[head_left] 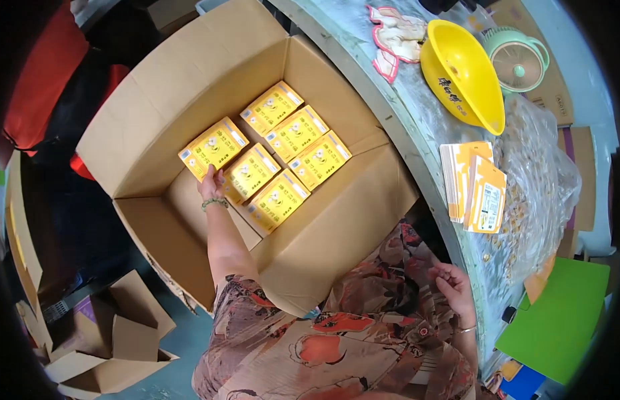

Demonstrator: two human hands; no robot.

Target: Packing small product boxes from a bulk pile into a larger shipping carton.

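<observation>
A large open cardboard carton holds several yellow boxes, laid side by side in two rows. My left hand reaches into it and grips the near edge of the yellow box at the left end of the front row. Next to that one lie another yellow box and a third yellow box. The far row includes the yellow box at its right end. My right hand rests by the worktable's edge, its fingers curled together with nothing visible in them.
On the worktable at right are stacked yellow-and-white cards, a yellow basin, gloves, a small green fan and a clear plastic bag of small pieces. A green board lies nearer. Opened cartons stand on the floor at lower left.
</observation>
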